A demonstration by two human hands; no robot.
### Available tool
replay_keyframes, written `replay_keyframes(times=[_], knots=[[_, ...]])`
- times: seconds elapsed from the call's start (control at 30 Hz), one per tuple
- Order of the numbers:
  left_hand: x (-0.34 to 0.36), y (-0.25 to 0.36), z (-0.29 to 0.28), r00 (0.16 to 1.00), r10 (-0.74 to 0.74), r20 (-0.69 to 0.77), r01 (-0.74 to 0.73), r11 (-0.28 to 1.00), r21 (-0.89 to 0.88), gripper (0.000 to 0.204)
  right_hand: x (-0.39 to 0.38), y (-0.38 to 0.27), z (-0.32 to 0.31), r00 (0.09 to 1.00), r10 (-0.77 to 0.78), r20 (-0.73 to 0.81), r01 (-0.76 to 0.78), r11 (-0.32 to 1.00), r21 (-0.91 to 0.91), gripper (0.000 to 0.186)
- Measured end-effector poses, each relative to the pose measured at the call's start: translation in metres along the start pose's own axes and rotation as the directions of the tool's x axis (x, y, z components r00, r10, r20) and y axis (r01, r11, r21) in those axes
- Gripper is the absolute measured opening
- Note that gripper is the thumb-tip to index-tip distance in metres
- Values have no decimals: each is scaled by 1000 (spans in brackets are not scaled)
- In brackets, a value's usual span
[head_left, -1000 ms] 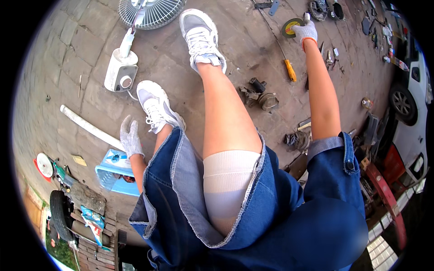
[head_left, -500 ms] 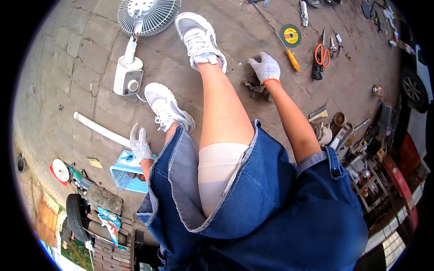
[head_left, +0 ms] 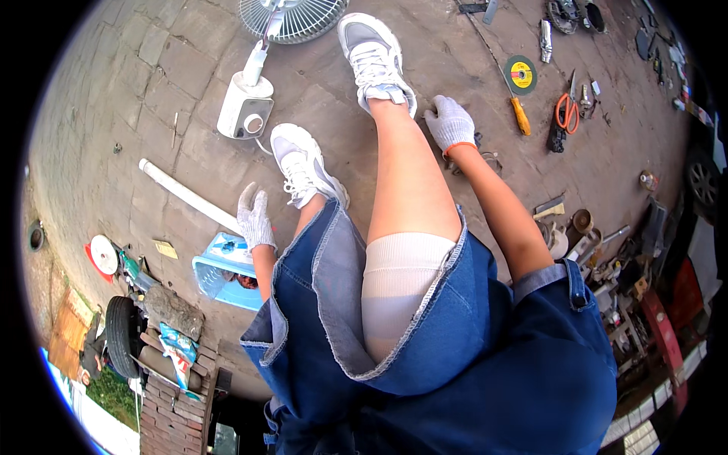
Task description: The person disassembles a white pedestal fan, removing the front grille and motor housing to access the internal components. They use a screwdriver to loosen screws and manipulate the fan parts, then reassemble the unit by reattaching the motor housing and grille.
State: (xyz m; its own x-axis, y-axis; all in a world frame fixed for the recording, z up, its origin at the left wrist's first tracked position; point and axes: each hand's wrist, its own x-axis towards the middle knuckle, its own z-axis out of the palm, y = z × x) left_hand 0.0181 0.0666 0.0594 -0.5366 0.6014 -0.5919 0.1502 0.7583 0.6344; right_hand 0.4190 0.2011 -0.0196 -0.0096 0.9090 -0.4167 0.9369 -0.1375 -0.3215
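My left hand (head_left: 256, 218), in a white knit glove, hangs with its fingers apart, holding nothing. It is beside the end of a white tube (head_left: 186, 194) and the blue plastic basket (head_left: 210, 282); whether it touches either I cannot tell. My right hand (head_left: 452, 124), gloved with an orange cuff, is close to my white shoe (head_left: 373, 64). Its thumb stands off from the fingers and nothing shows in it. Dark metal pieces (head_left: 489, 161) lie partly hidden behind the right wrist. Ahead on the left lies a white electric fan's base (head_left: 241, 112), joined to its caged head (head_left: 303, 21).
On the right lie a yellow-handled screwdriver (head_left: 520, 117), a cutting disc (head_left: 521, 74) and orange-handled scissors (head_left: 566, 112). Metal scrap (head_left: 607, 284) is heaped at the lower right. A tyre (head_left: 123, 334) and stacked bricks (head_left: 168, 413) stand at the lower left.
The view has shifted, so the ground things appear farther right. Against the ground, my right hand has moved left, nearer the shoe, uncovering a little of the metal pieces. My left hand stays by the basket.
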Motion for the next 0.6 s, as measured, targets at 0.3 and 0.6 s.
replay_keyframes(times=[0.3,0.6], knots=[[6,-14,2,998,59,-21,-59,998,-11,38,20,-11,30,955,123,270,-71,979,-192,25],[16,-17,11,1000,12,-15,-12,1000,6,39,78,33,-35,948,226,-223,-202,971,125,27]])
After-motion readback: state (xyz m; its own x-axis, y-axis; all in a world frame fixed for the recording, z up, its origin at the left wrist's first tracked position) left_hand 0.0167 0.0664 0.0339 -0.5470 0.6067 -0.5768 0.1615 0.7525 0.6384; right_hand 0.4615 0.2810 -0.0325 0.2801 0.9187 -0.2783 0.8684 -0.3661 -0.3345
